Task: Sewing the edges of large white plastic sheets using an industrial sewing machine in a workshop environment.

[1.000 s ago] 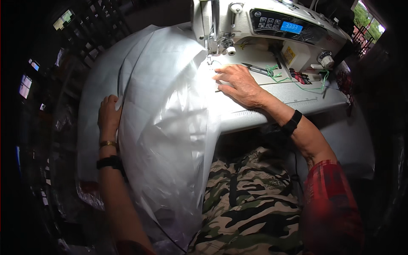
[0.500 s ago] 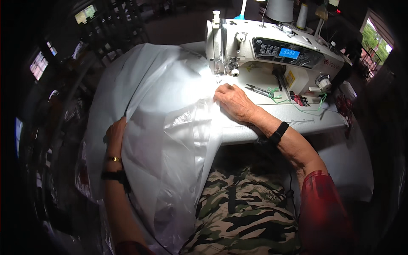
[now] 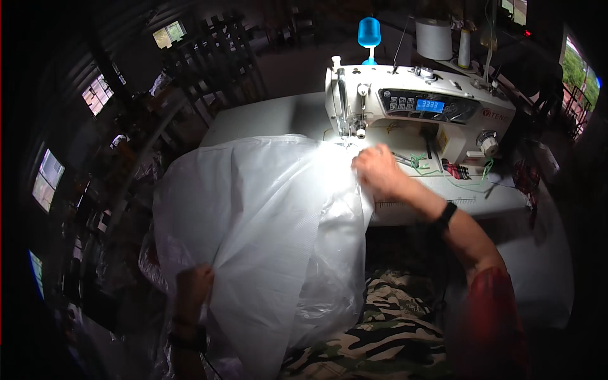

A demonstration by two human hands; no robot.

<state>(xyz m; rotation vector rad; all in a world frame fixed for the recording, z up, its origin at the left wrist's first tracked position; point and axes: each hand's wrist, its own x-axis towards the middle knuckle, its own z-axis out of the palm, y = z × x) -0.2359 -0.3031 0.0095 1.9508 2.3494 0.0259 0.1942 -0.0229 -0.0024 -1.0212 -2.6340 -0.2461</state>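
A large translucent white plastic sheet [image 3: 266, 209] hangs over the table edge and down across my lap, its upper right end lying under the lamp by the needle of a white sewing machine [image 3: 354, 95]. My left hand [image 3: 195, 284] is closed on the sheet's left part and pulls folds into it. My right hand [image 3: 382, 174], slightly blurred, has its fingers bent together at the sheet's right edge, just in front of the needle area. Its fingertips are partly lost in the glare.
Metal snips [image 3: 403, 159], tangled green thread [image 3: 419, 163] and a plaid scrap [image 3: 456, 170] lie right of my right hand on the sewing table [image 3: 468, 191]. A white thread cone [image 3: 434, 39] and a blue lamp-like piece [image 3: 369, 31] stand behind the machine. Stacked dark furniture [image 3: 218, 60] fills the back left.
My left hand has come down and nearer, drawing the sheet's left side toward me. The sheet's far edge has lowered, baring more tabletop. My right hand has lifted slightly, still by the needle.
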